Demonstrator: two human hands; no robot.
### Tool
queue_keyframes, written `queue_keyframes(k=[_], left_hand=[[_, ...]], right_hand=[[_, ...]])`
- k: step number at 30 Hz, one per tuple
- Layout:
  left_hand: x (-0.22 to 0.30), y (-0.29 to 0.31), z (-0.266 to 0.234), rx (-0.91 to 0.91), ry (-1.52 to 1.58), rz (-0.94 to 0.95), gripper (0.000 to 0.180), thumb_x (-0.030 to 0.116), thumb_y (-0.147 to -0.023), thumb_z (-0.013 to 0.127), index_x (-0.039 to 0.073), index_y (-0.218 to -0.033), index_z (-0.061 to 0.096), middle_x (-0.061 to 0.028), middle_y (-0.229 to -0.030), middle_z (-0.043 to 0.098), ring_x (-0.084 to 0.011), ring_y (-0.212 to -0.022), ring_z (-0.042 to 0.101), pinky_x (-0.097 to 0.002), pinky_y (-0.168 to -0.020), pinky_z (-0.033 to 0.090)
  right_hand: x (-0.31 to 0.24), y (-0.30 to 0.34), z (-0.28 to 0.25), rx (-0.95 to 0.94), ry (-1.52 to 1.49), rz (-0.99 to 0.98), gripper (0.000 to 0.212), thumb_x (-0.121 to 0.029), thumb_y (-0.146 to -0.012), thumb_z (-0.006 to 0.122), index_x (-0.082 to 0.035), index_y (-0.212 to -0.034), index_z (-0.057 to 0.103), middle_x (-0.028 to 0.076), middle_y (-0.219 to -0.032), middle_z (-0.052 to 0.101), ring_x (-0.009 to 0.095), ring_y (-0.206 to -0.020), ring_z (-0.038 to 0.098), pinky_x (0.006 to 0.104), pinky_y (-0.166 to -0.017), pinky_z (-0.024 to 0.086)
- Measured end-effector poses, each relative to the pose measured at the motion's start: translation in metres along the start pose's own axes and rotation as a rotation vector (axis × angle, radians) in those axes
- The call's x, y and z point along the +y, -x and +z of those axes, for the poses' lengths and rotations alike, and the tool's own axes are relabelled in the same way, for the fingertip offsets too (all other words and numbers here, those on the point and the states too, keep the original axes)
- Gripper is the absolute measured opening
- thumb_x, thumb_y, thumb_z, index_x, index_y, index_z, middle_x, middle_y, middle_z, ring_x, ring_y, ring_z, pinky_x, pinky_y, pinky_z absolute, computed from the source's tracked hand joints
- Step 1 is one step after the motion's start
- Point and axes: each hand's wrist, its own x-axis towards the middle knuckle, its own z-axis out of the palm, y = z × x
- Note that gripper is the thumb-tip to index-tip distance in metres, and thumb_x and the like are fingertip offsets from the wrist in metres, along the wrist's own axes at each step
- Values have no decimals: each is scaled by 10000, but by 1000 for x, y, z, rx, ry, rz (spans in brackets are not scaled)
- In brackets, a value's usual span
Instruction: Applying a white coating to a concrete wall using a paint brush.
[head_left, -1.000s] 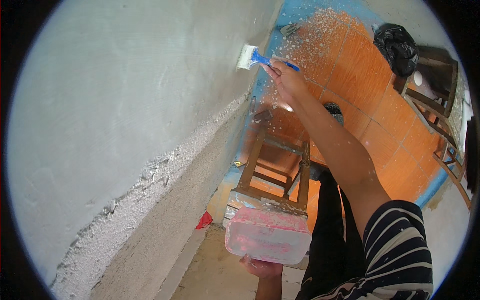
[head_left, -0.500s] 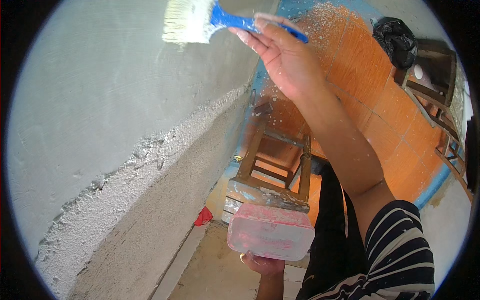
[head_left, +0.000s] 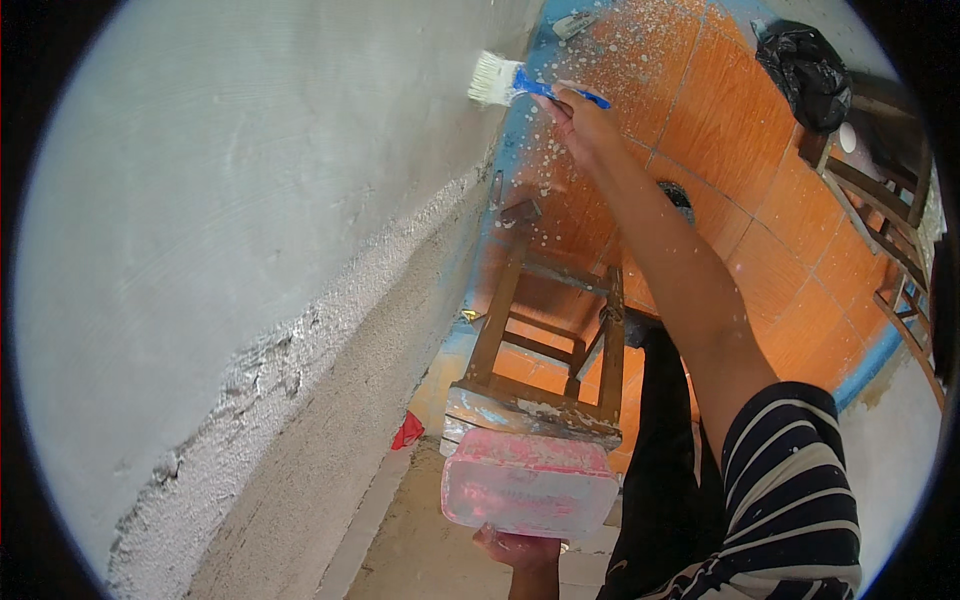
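Observation:
My right hand (head_left: 580,118) is closed round the blue handle of a wide paintbrush (head_left: 497,80), its pale bristles pointing left at the plastered wall (head_left: 260,150). The bristle tips are at or close to the wall; actual contact is hard to make out. Low in the picture my left hand (head_left: 520,546) grips a pink plastic tub (head_left: 530,490) from the near side. White liquid fills much of the tub, and pink shows on its rim and walls. Some fingers of the left hand are hidden by the tub.
A wooden stool (head_left: 540,405) stands just beyond the tub. Orange floor tiles (head_left: 740,200) are spattered with white drops. At right are a black plastic bag (head_left: 803,75) and wooden furniture (head_left: 880,200). A rough unpainted strip (head_left: 300,430) runs along the lower wall; a red scrap (head_left: 408,431) lies by it.
My right hand has carried the brush away from me, farther along the wall and lower. The tub in my left hand has shifted slightly left and nearer to me.

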Motion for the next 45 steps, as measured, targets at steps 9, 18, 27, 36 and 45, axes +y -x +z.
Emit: queue_keyframes(k=[9,18,27,36,45], left_hand=[[-24,0,-28,52,-758,203,781,572,-811,503,119,-1437,382,-122,-1397,454,-356,-1277,476,-563,-1017,441],[14,9,28,-49,135,-154,790,587,-803,475,137,-1446,384,-110,-1413,451,-361,-1312,450,-563,-1037,420],[57,51,34,-187,237,-58,719,542,-853,446,130,-1440,390,-113,-1418,458,-340,-1308,463,-541,-1061,411],[129,99,22,-207,396,-30,772,471,-782,511,109,-1452,381,-123,-1417,470,-354,-1319,460,-534,-1091,384],[130,111,19,-227,409,-35,757,502,-814,517,142,-1464,369,-101,-1418,462,-352,-1317,451,-548,-1074,395]], right_hand=[[13,-42,0,168,231,34,172,46,-927,595,116,-1074,540,183,-1088,595,276,-959,651,341,-855,624],[-27,9,44,-76,109,30,115,4,-911,621,90,-974,580,160,-1021,610,253,-940,658,341,-894,606],[-150,169,184,-242,83,-125,75,-22,-892,641,48,-908,616,116,-942,632,230,-893,669,361,-918,588],[-225,311,279,-530,-145,-185,39,3,-881,643,26,-863,618,115,-914,636,230,-911,686,341,-880,612],[-150,236,204,-367,133,-287,70,-33,-952,590,27,-970,561,205,-1038,657,289,-975,697,353,-880,586]])
